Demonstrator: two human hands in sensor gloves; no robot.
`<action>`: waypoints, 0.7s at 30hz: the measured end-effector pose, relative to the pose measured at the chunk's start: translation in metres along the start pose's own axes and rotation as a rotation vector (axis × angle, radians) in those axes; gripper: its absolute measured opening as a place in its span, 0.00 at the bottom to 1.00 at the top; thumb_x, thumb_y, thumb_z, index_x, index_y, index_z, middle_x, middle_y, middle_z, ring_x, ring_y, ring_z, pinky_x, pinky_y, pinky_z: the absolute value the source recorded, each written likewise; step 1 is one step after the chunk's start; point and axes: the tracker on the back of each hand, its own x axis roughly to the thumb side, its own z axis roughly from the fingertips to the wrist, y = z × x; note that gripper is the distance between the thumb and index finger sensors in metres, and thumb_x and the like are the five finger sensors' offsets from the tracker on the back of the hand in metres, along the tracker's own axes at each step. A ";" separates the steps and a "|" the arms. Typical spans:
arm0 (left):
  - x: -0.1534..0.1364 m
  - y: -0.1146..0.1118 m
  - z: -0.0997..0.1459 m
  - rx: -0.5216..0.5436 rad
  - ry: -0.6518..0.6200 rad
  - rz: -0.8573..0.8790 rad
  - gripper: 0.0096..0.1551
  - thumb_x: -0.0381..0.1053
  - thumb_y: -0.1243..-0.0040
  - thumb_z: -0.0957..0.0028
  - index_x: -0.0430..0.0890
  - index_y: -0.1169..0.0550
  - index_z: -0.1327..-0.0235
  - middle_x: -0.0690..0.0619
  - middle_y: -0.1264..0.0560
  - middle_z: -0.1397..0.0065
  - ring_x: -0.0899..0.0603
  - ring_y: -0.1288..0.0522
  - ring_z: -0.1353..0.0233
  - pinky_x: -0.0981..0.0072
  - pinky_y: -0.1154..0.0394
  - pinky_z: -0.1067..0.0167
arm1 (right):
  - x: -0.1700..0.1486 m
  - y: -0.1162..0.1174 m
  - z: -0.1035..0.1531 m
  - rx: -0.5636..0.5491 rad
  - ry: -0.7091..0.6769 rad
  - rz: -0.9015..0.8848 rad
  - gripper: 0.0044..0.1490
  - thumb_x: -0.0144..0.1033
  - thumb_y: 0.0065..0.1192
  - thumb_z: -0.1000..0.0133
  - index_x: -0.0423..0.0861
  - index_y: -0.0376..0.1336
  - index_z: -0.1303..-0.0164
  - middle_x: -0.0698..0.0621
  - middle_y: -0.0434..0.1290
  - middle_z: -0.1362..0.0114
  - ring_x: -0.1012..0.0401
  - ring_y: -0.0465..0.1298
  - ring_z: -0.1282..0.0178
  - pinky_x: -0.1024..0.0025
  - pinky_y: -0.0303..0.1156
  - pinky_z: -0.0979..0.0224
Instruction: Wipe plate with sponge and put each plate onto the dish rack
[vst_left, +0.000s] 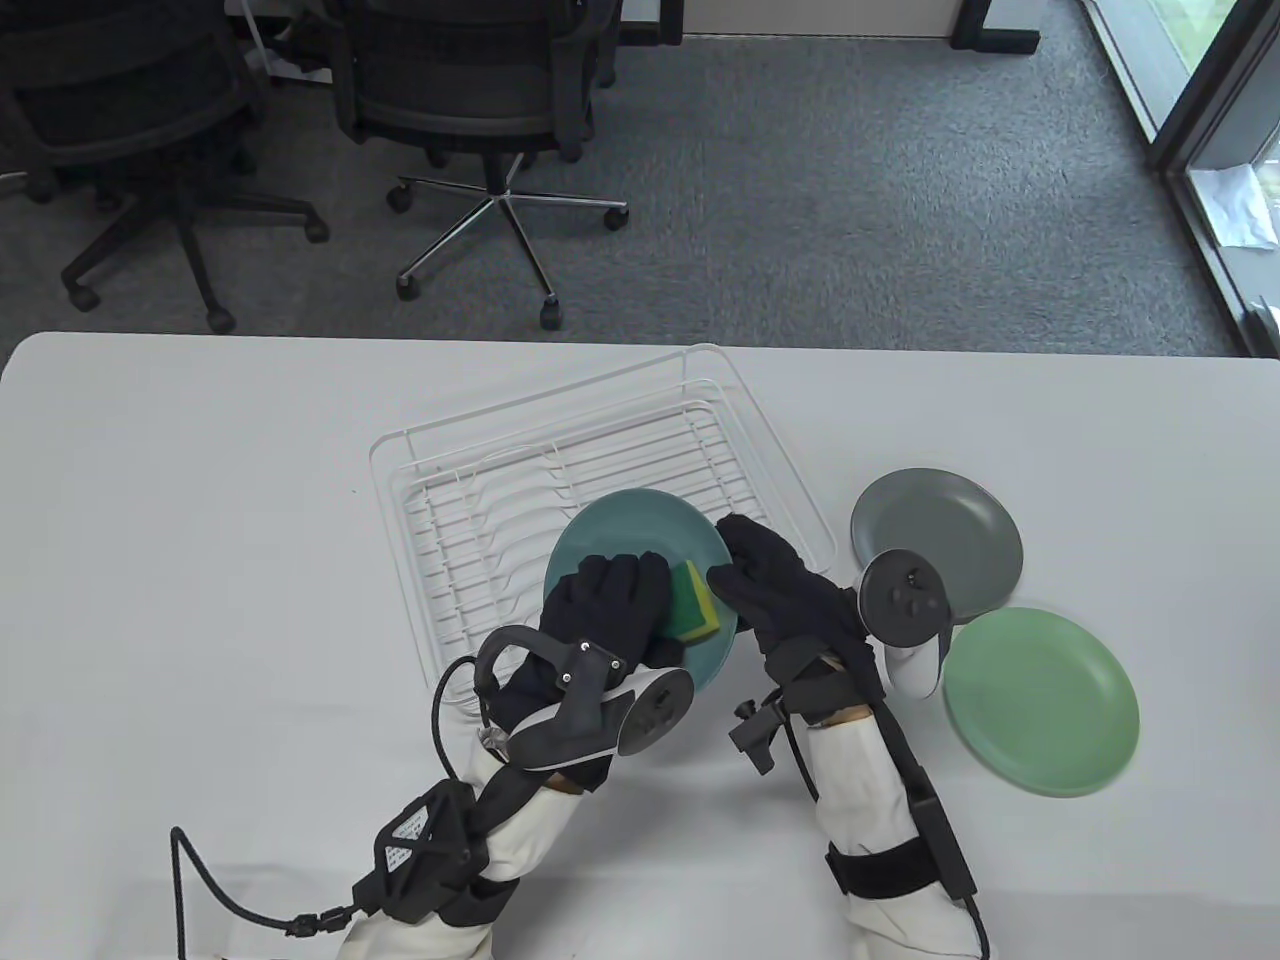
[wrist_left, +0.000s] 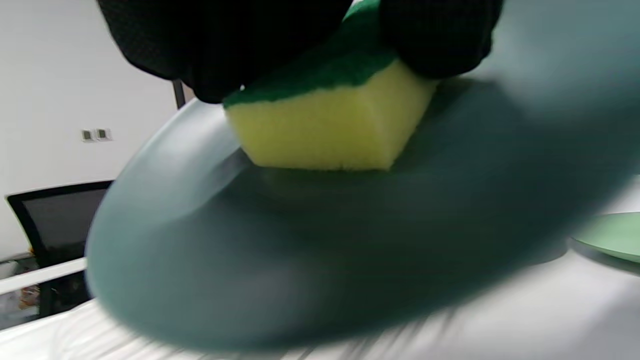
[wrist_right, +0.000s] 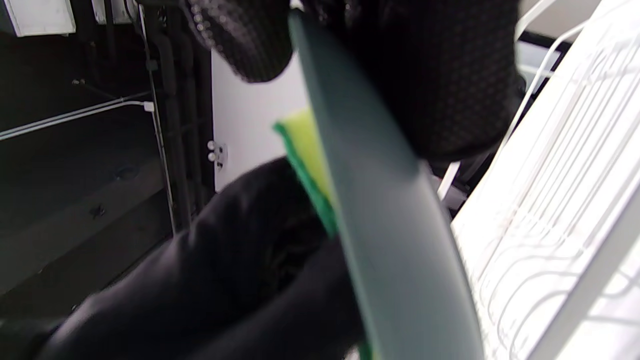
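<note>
- The white table (vst_left: 200, 520) fills the near half of the table view; grey carpet and two office chairs (vst_left: 470, 110) lie beyond its far edge.
- A white wire rack (vst_left: 480, 470) sits mid-table, its plate slots bare.
- A teal plate (vst_left: 640, 530) is held tilted above the rack's near right corner, off the table.
- A grey plate (vst_left: 935, 520) lies flat to the right of the rack. A green plate (vst_left: 1040, 715) lies nearer, its far edge just beside the grey one; whether they overlap is hard to tell.
- The right hand (vst_left: 785, 600) clamps the teal plate's right rim: the right wrist view shows the thumb on one face and the fingers (wrist_right: 450, 85) on the other.
- The left hand (vst_left: 605, 610) grips the sponge (vst_left: 695, 600), its fingers curled over the green scouring side.
- The sponge is yellow with a green top. In the left wrist view its yellow face is pressed against the plate's inner surface, near the rim by the right hand.
- The plate looks blurred in both wrist views.
</note>
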 end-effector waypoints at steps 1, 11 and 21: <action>-0.002 0.000 0.000 0.002 0.015 -0.013 0.44 0.61 0.41 0.45 0.38 0.31 0.20 0.39 0.24 0.24 0.30 0.24 0.27 0.42 0.25 0.32 | 0.001 0.002 0.000 0.014 -0.002 0.000 0.40 0.30 0.57 0.36 0.21 0.50 0.23 0.20 0.65 0.30 0.37 0.78 0.45 0.57 0.82 0.46; -0.031 -0.021 -0.005 -0.089 0.130 -0.115 0.44 0.60 0.40 0.46 0.38 0.29 0.21 0.39 0.23 0.25 0.30 0.24 0.28 0.42 0.25 0.32 | 0.000 0.000 0.000 -0.018 0.030 0.002 0.39 0.28 0.56 0.35 0.19 0.48 0.23 0.19 0.64 0.30 0.36 0.77 0.44 0.57 0.81 0.45; -0.015 -0.013 -0.003 -0.208 0.000 -0.071 0.44 0.63 0.39 0.49 0.39 0.26 0.24 0.43 0.20 0.29 0.33 0.22 0.30 0.44 0.23 0.33 | -0.001 -0.014 0.003 -0.102 0.045 -0.006 0.39 0.27 0.54 0.35 0.20 0.47 0.23 0.19 0.62 0.29 0.35 0.76 0.42 0.55 0.81 0.43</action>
